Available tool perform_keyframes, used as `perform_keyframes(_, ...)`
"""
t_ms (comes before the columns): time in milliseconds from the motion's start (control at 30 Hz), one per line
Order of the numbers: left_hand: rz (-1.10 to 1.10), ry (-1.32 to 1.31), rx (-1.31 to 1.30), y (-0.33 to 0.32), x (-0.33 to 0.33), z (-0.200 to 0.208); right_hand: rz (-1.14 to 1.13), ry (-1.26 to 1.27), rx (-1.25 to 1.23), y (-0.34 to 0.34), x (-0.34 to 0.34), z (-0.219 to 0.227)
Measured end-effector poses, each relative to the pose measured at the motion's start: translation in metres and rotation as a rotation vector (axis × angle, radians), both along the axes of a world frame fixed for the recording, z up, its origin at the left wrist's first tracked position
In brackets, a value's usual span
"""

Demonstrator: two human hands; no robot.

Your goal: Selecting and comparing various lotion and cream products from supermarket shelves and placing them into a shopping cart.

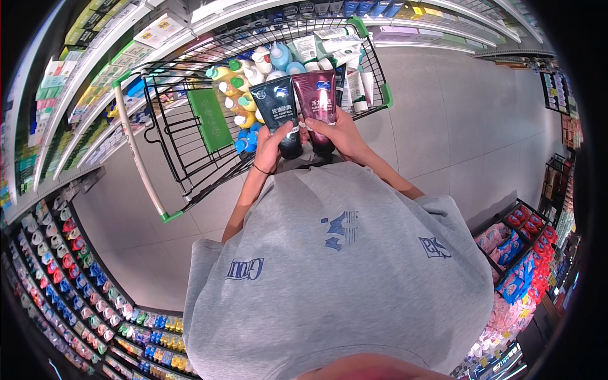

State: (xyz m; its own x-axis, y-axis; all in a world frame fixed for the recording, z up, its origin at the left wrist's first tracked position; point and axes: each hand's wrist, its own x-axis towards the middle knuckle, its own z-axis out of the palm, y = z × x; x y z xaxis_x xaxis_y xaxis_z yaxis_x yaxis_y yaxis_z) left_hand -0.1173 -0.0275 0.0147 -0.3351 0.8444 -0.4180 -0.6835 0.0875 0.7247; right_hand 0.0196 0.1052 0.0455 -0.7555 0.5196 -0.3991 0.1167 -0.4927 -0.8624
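Note:
In my left hand is a dark blue-black squeeze tube, its cap end down. My right hand grips a dark red squeeze tube, also cap down. The two tubes are side by side, printed fronts facing me, thumbs across their lower parts. Just beyond them stands a wire shopping cart with green corners. Inside it lie several pump bottles in white, yellow and blue, and a heap of white and green tubes.
Shelves of boxed goods run along the left and far side. A rack of colourful bottles stands at the lower left. At the lower right is a display of pink, red and blue packages. Grey tiled floor stretches right of the cart.

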Motion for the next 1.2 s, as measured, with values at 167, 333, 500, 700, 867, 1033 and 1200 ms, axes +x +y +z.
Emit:
perform_keyframes(167,0.002,-0.002,0.014,0.0,0.0,0.004,0.011,-0.013,0.011,0.0,0.0,-0.001)
perform_keyframes(333,0.011,-0.006,-0.006,-0.002,0.0,0.003,0.002,-0.036,0.054,-0.002,-0.001,-0.003)
perform_keyframes(500,0.004,-0.018,-0.007,-0.005,-0.002,0.002,0.035,0.008,-0.058,-0.004,-0.002,-0.006)
perform_keyframes(700,-0.027,-0.012,0.013,-0.009,-0.009,-0.001,0.004,-0.026,-0.069,-0.011,-0.007,-0.005)
perform_keyframes(867,-0.046,-0.022,-0.004,-0.013,-0.016,-0.002,-0.037,-0.086,-0.025,-0.019,-0.011,-0.012)
perform_keyframes(1033,-0.068,-0.041,0.004,-0.016,-0.022,-0.006,-0.068,-0.124,-0.018,-0.025,-0.015,-0.003)
perform_keyframes(1200,-0.069,-0.066,0.011,-0.023,-0.028,-0.01,-0.039,0.012,-0.104,-0.033,-0.022,0.017)
